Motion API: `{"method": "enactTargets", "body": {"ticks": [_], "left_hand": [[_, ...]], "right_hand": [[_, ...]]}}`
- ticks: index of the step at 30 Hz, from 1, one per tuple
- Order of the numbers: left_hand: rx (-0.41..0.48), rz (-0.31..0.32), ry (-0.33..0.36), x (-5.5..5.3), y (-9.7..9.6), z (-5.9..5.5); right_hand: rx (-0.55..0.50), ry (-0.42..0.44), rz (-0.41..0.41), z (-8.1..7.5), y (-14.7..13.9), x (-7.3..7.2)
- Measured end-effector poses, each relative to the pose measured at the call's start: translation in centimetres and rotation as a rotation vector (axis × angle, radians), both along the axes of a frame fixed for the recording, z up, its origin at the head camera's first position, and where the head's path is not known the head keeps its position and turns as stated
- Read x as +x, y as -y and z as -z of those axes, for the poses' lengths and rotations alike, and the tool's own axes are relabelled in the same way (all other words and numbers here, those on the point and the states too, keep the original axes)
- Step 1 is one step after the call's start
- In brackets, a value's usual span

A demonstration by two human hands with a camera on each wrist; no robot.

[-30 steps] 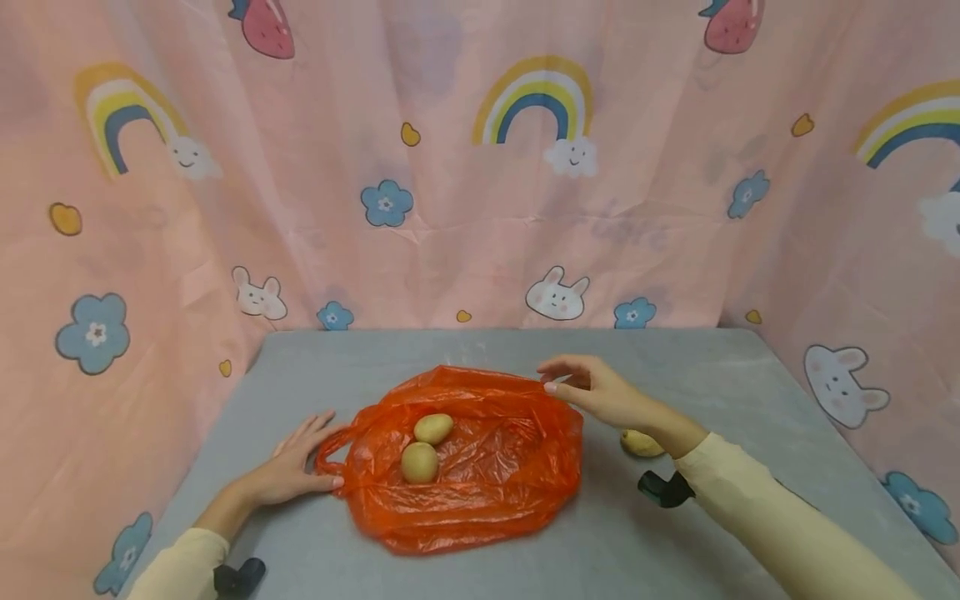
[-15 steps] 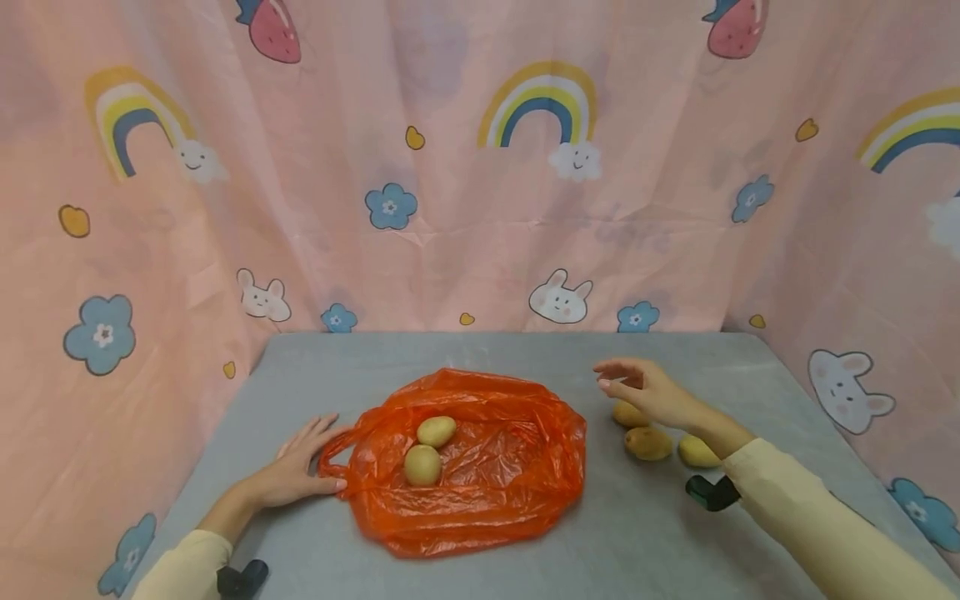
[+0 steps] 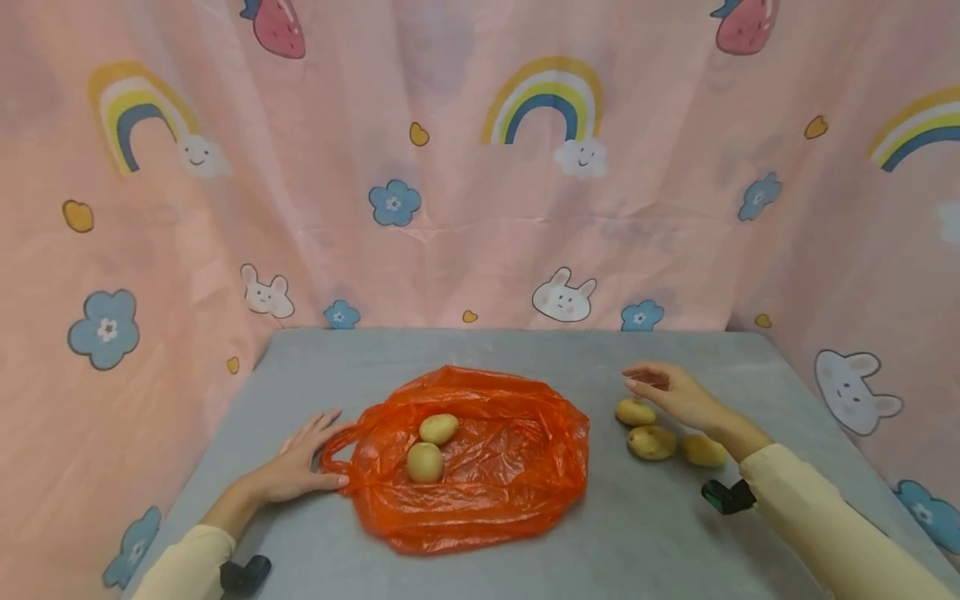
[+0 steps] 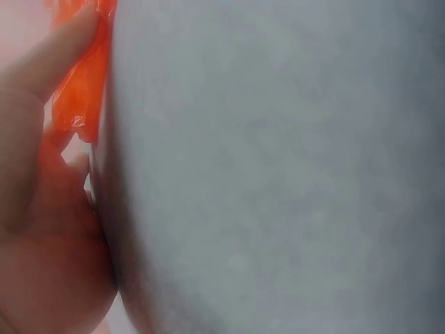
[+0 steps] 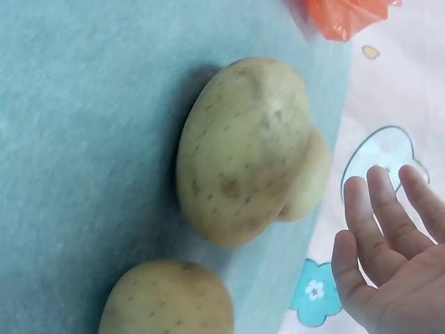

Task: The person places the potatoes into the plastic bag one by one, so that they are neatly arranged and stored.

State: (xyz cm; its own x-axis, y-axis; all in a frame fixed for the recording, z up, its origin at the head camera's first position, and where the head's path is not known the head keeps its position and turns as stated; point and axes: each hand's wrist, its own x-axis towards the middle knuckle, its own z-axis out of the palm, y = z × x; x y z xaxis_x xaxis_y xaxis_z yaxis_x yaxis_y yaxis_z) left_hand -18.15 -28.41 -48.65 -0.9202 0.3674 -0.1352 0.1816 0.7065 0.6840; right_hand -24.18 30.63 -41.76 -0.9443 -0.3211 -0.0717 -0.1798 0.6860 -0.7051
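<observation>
An orange plastic bag (image 3: 480, 521) lies spread with its mouth up on the grey table. Inside it are two potatoes, an oval one (image 3: 438, 428) and a rounder one (image 3: 425, 462). My left hand (image 3: 296, 467) rests beside the bag's left handle with fingers extended; in the left wrist view its thumb (image 4: 59, 52) lies against the orange plastic. To the right of the bag, three potatoes lie on the table: a rear one (image 3: 635, 412), a middle one (image 3: 652, 443) and a right one (image 3: 705, 451). My right hand (image 3: 682, 398) hovers over them, fingers apart and holding nothing.
The grey table (image 3: 600, 550) is enclosed by a pink curtain (image 3: 465, 242) printed with rainbows, rabbits and flowers. A dark device sits at each wrist, one by the left sleeve (image 3: 183, 562) and one by the right sleeve (image 3: 817, 517).
My right hand has moved right from the bag's far right edge to above the loose potatoes, uncovering them. The left hand and the bag stay in place.
</observation>
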Motion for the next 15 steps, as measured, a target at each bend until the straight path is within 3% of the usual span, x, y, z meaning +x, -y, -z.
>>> {"method": "enactTargets", "body": {"ticks": [6,15], "left_hand": [[0.005,0.0,-0.014,0.2,0.0,0.2],[0.013,-0.005,-0.018,0.1,0.0,0.2]], "right_hand": [[0.018,0.022,-0.011,0.7,-0.9,0.2],[0.076,0.205,-0.032,1.9,-2.5,-0.5]]}}
